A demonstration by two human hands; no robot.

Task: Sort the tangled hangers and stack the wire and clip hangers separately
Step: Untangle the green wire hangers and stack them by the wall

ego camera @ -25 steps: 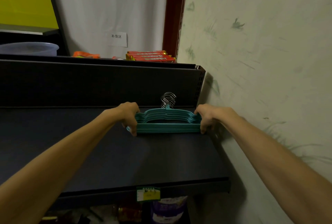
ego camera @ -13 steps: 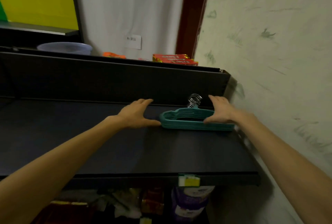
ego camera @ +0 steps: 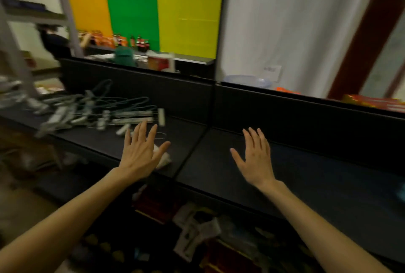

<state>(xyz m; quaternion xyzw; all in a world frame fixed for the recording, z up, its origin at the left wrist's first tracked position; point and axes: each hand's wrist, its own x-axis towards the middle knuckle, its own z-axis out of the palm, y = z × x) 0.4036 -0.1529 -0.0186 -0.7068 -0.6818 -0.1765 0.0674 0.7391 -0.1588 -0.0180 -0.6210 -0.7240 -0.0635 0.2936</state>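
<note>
A blurred, tangled pile of hangers [ego camera: 96,112] lies on the left section of the dark shelf [ego camera: 219,163], with thin teal wire frames and pale clip bars mixed together. My left hand [ego camera: 141,152] hovers flat with fingers spread just in front of the pile's right end, holding nothing. A small white object [ego camera: 164,160] lies half hidden beside its thumb. My right hand [ego camera: 255,157] hangs open and empty above the right section of the shelf. The stack of teal hangers is out of view except perhaps a teal blur [ego camera: 401,191] at the far right edge.
A dark back panel [ego camera: 285,108] runs behind the shelf. Beyond it stand a pale basin [ego camera: 245,81], orange packets [ego camera: 372,102], bottles [ego camera: 140,43] and coloured panels [ego camera: 142,20]. Packaged goods [ego camera: 192,235] fill the lower shelf below my arms.
Both hands have let go of the teal hanger stack and pulled away. The view has swung left along the shelf, bringing the tangled pile into sight.
</note>
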